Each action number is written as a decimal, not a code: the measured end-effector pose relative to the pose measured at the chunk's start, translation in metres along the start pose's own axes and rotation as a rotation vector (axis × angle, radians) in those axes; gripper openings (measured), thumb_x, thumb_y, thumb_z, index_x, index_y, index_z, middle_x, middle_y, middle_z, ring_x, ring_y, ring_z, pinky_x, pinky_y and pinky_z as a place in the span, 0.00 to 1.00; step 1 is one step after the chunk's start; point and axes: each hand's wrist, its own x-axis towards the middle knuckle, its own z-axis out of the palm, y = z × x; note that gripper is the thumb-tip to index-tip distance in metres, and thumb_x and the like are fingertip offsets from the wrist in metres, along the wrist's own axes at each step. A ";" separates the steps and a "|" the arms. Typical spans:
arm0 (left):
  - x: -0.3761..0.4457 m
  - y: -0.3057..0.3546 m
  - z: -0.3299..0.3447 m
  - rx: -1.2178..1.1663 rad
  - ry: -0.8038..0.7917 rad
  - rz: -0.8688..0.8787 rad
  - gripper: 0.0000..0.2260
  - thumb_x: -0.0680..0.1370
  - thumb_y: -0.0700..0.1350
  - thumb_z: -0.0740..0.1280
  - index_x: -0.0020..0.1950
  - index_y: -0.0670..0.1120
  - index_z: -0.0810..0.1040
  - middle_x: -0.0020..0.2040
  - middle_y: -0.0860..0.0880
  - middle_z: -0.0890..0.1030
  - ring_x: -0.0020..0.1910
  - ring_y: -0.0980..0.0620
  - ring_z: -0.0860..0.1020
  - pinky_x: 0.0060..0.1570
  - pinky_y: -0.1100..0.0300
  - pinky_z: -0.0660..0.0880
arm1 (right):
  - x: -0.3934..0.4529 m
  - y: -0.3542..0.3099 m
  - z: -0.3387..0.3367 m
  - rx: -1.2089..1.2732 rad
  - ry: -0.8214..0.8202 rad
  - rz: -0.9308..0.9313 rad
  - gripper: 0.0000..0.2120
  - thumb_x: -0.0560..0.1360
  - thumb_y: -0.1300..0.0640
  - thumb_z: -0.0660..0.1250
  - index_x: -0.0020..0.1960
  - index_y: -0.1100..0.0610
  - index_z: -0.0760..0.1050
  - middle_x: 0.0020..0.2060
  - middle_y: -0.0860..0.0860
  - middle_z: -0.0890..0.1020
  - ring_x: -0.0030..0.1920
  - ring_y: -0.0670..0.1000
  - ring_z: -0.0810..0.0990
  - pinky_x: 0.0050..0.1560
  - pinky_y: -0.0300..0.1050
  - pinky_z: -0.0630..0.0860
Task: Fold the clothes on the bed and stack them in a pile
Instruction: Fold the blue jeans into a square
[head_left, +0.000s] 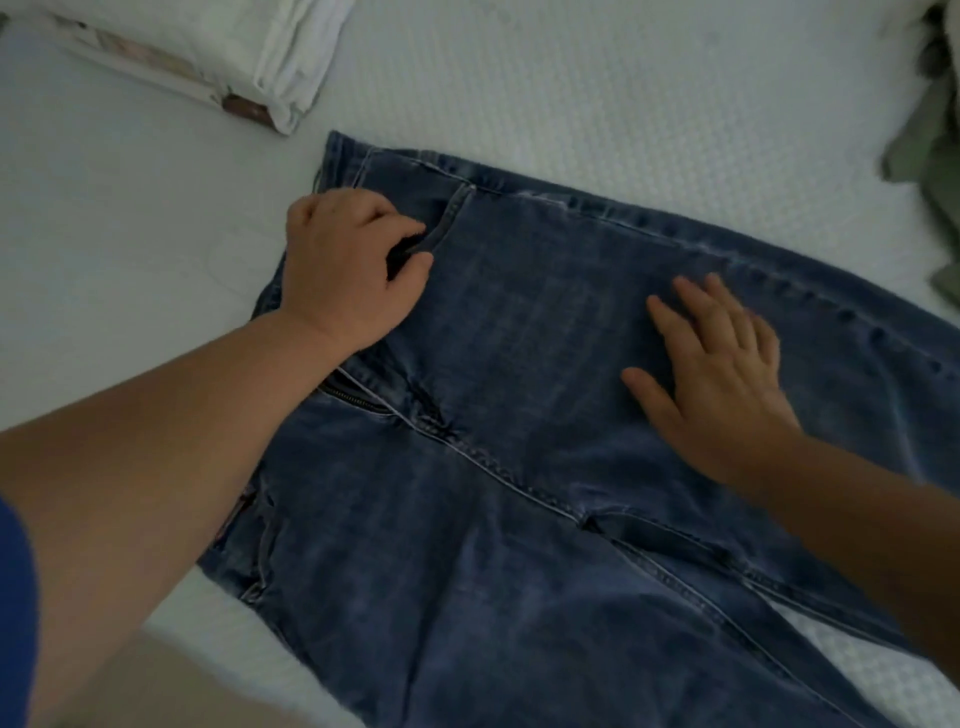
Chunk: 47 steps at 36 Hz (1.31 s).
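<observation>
Two bare hands lay on a pair of blue jeans (519, 415) spread flat across the white bed (623, 93). The left hand (343, 270) sat at the waistband end, its fingers curled and thumb tucked in against the denim at the pocket opening, pinching a small fold of cloth there. Just below that grip, the open zipper (353, 397) showed beside the forearm. The right hand (722, 374) rested flat on the upper thigh of the far leg, fingers straight and slightly spread, pressing the cloth down and holding nothing. Between the two hands the denim lay smooth; the legs ran away from the right hand toward the frame's lower right edge. Well beyond the left hand's grip, up at the far corner, sat a folded stack of white clothes (218, 52). Far to the outer side of the right hand, a rumpled green garment (930, 156) lay at the bed's edge.
</observation>
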 end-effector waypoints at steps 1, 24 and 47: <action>0.000 -0.002 -0.002 0.023 -0.048 -0.022 0.18 0.75 0.55 0.60 0.54 0.46 0.82 0.52 0.44 0.80 0.56 0.42 0.74 0.58 0.48 0.60 | 0.001 -0.004 0.003 0.019 -0.024 0.003 0.32 0.76 0.40 0.54 0.75 0.56 0.57 0.75 0.56 0.55 0.75 0.54 0.46 0.72 0.54 0.43; -0.010 0.021 -0.017 0.018 -0.053 -0.011 0.10 0.74 0.47 0.63 0.47 0.44 0.81 0.47 0.42 0.78 0.52 0.39 0.74 0.55 0.47 0.67 | 0.014 -0.003 0.014 -0.157 -0.340 0.057 0.34 0.77 0.36 0.42 0.77 0.52 0.38 0.76 0.52 0.40 0.75 0.53 0.37 0.73 0.53 0.38; -0.304 0.071 -0.067 -0.328 -0.421 -1.019 0.19 0.75 0.51 0.66 0.63 0.43 0.75 0.61 0.42 0.76 0.60 0.42 0.74 0.54 0.58 0.68 | -0.280 -0.087 0.069 0.049 -0.452 -0.055 0.37 0.76 0.38 0.57 0.77 0.51 0.45 0.76 0.52 0.37 0.74 0.52 0.31 0.72 0.53 0.36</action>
